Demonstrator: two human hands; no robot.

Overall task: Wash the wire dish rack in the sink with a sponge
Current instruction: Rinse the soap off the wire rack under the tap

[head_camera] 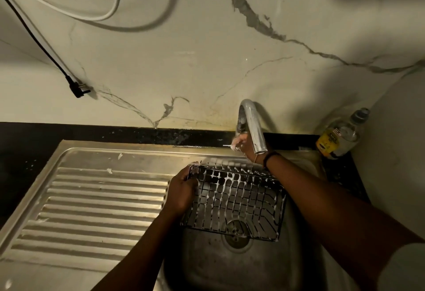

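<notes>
**Soapy rack waits for the rinse**

The wire dish rack (pixel 234 201) sits tilted over the sink (pixel 207 265), its grid streaked with white suds and its lower edge just above the drain (pixel 236 233). The left hand (pixel 181 189) grips the rack's left rim, fingers curled over the corner. The right hand (pixel 241 144) has reached up behind the faucet (pixel 253 127), soapy, apparently at the tap handle; whether its fingers are closed round anything I cannot tell. Only a thin thread of water falls from the spout. No sponge is in view.

This looks like the turn to rinsing. It would go best with the rack held firmly, kept under the spout and turned slowly so water reaches every wire. A detergent bottle (pixel 340 134) stands in the corner; foam flecks dot the drainboard (pixel 96 196).
</notes>
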